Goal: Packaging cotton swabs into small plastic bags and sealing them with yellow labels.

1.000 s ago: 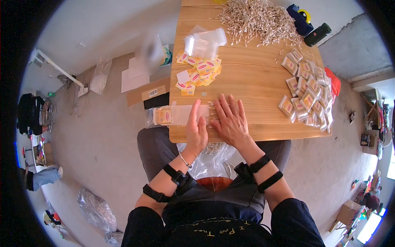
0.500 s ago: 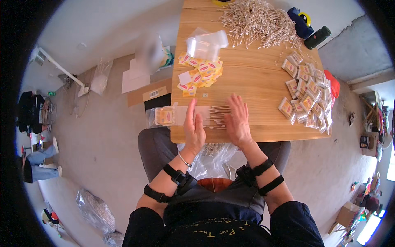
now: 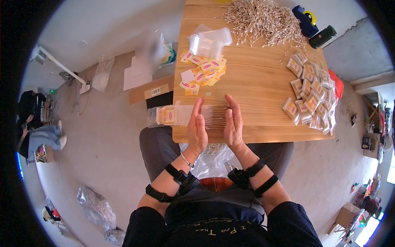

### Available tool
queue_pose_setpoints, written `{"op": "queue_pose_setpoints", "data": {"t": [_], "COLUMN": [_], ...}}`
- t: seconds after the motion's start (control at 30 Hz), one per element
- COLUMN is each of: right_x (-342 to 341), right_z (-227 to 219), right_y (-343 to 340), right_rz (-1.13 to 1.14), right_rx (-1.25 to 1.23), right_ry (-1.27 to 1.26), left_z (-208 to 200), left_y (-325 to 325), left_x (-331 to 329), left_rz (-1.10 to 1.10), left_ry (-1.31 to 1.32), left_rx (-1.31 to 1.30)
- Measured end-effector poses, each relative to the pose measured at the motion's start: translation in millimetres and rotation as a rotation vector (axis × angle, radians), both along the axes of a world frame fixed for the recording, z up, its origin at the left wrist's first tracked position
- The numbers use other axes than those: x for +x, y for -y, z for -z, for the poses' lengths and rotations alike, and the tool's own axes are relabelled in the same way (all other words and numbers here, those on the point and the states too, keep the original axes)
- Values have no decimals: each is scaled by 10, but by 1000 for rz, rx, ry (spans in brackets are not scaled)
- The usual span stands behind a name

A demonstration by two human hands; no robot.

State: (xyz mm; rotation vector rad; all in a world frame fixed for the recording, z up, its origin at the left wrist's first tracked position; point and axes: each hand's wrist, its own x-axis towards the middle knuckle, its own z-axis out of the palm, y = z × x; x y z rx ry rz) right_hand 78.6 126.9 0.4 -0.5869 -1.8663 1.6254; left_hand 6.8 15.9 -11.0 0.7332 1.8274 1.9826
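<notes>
1 swab row [image 3: 215, 117] tidier vs prev; R hand [image 3: 233, 126] now on edge; L hand [image 3: 197, 131] ~same; both grips wide

Your left hand [image 3: 198, 128] and right hand [image 3: 233, 125] stand on edge, palms facing, fingers straight, at either end of a row of cotton swabs [image 3: 216, 117] on the wooden table [image 3: 255, 86]. To your left lies a packed bag [image 3: 166, 115]. Ahead are yellow cards [image 3: 210, 66], clear bags [image 3: 207, 45] and a swab heap [image 3: 265, 20]; filled packets [image 3: 312, 101] lie to your right.
</notes>
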Motion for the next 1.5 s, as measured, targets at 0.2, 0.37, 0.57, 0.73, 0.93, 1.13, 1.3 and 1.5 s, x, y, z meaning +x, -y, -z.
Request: {"op": "queue_pose_setpoints", "data": {"t": [0.2, 0.37, 0.57, 0.73, 0.93, 1.13, 1.3, 1.5], "right_x": [107, 220, 110, 39, -84, -126, -173, -200], "right_z": [-114, -129, -29, 67, 88, 162, 152, 190], "right_y": [-44, -136, -165, -125, -4, 3, -23, -27], "right_rz": [-133, -290, -194, -57, -49, -67, -58, -132], "right_rx": [376, 772, 592, -84, -79, -239, -308, -372], "right_ry": [85, 304, 252, -73, -86, -245, -206, -267], "left_z": [67, 4, -115, -76, -100, -47, -49, -10], "left_y": [50, -4, -11, -47, -33, -36, -55, -32], "left_x": [-61, -54, -134, -90, -83, -102, -109, -177], "left_rz": [1, -28, -41, -37, 22, 4, -33, 17], "left_ry": [71, 132, 50, 1, 31, 102, 169, 215], "left_rx": [82, 103, 66, -24, -40, 57, 142, 190]}}
